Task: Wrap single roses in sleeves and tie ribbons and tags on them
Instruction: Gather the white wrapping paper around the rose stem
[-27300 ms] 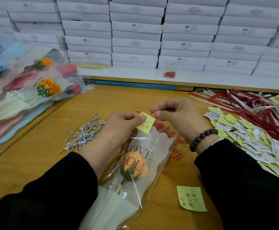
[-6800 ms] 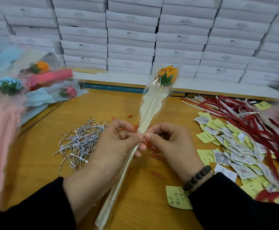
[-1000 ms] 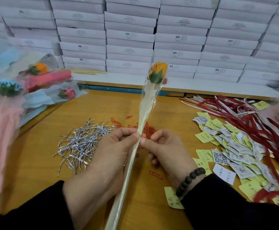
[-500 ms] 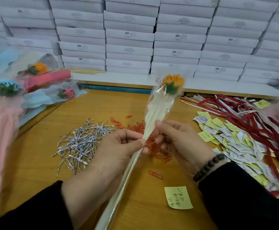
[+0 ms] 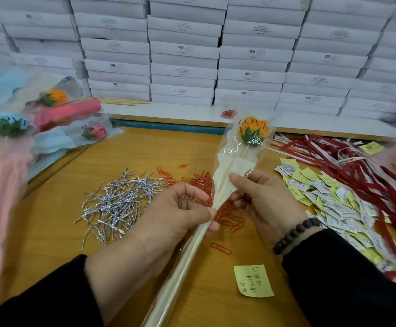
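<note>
At the far left of a wooden worktable (image 5: pixel 57 223), a pile of finished roses (image 5: pixel 50 114) in clear sleeves lies overlapping, with blue, orange and pink flower heads and pastel paper; the nearest part is blurred. Next to them, a loose heap of short silver twist ties (image 5: pixel 119 201) lies on the wood, and just beside that a scatter of red paper clips (image 5: pixel 201 182). Above the clips, the person's left hand (image 5: pixel 171 218) has its thumb and fingers curled around the gathered neck of a sleeved rose (image 5: pixel 252 132), pinching the wrapper tight. The rose is held up off the table, tilted away from the person, with its orange head at the far end behind printed lettering and its long cream-lined sleeve running down toward the bottom edge. The right hand (image 5: pixel 260 201), wearing a dark bead bracelet (image 5: pixel 293 234), grips the sleeve just above the left hand, thumb laid across the cream paper and fingers curled behind it. A yellow sticky note (image 5: pixel 253 280) with handwriting lies near the right sleeve. Farther right lies a spread of small yellow and white tags (image 5: pixel 329 197), then a tangle of red and white ribbons (image 5: pixel 369 166). Stacked white boxes (image 5: pixel 183 55) fill the background.
</note>
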Available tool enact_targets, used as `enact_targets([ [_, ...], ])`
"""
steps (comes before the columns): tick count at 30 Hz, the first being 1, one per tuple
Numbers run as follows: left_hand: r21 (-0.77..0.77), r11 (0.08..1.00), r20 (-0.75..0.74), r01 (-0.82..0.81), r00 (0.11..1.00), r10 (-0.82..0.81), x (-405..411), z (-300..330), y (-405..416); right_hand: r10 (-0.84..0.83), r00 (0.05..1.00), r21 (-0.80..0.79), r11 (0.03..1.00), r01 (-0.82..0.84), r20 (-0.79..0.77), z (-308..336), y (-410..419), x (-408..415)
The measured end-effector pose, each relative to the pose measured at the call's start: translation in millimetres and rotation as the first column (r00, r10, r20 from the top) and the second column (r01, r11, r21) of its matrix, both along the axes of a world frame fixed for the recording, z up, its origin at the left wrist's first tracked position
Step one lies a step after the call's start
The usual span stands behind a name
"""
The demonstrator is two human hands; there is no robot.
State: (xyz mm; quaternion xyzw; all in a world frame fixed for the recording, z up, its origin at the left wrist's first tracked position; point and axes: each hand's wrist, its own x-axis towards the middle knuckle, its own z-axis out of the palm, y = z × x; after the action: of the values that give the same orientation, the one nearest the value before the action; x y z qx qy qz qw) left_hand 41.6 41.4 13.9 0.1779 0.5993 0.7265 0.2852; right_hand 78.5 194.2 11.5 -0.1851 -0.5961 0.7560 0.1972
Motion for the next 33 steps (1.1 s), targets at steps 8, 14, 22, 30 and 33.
enact_targets([
  [8, -0.025, 0.997, 0.050, 0.074, 0.996, -0.073, -4, 4, -3, -0.007, 0.999, 0.027, 1.000, 0.008, -0.031, -3, -1, -1],
  [14, -0.074, 0.984, 0.088, 0.164, 0.984, -0.157, -4, 3, -4, -0.048, 0.997, 0.043, 0.998, 0.050, -0.053, -2, 0, 0],
  [22, -0.077, 0.978, 0.108, 0.195, 0.977, -0.186, -4, 2, -5, -0.009, 0.999, 0.071, 0.997, 0.011, -0.037, 4, 6, 4],
  [30, -0.029, 0.999, 0.086, -0.034, 0.996, 0.037, -6, 2, -3, -0.155, 0.980, 0.536, 0.842, 0.065, 0.126, 33, 51, 29],
  [33, 0.008, 0.994, 0.078, -0.106, 0.991, 0.105, -7, 2, -2, -0.374, 0.914, 0.843, 0.533, 0.075, 0.155, 41, 88, 47],
])
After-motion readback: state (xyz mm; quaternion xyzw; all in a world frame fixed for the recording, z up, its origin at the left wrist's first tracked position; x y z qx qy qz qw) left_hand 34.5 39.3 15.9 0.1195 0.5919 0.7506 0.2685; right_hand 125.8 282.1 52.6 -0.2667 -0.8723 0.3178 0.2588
